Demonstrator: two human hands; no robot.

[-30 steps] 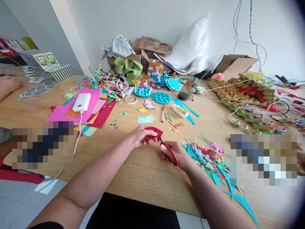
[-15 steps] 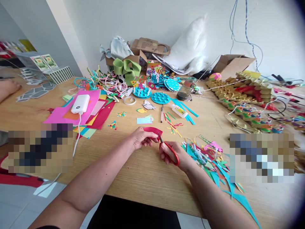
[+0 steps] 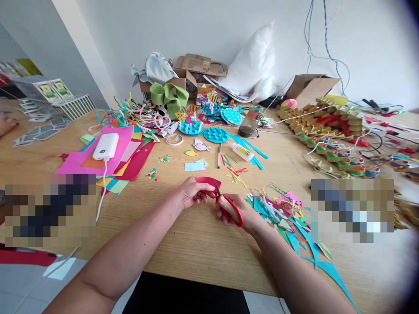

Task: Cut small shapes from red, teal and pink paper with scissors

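My left hand (image 3: 194,192) pinches a curved piece of red paper (image 3: 209,180) above the near part of the table. In my right hand (image 3: 233,210) is a pair of scissors (image 3: 241,219) with red handles, my fingers wrapped around the loops. Their dark blades point up and to the left and meet the paper's right part, close to my left fingertips. Beyond the hands lie a pale blue paper rectangle (image 3: 195,166), a pen (image 3: 219,157), a yellow paper fish (image 3: 191,153) and thin coloured paper strips (image 3: 234,169).
Paper scraps (image 3: 281,213) are heaped right of my right forearm. A white power bank (image 3: 106,146) with a cable rests on coloured sheets (image 3: 140,163) at left. A glue bottle (image 3: 242,151), blue discs (image 3: 216,135), a jar (image 3: 250,122) and egg cartons (image 3: 327,126) stand farther back.
The view has shifted slightly, so the table's things sit a little farther left. Both hands keep nearly the same pose, with the scissors still at the red paper.
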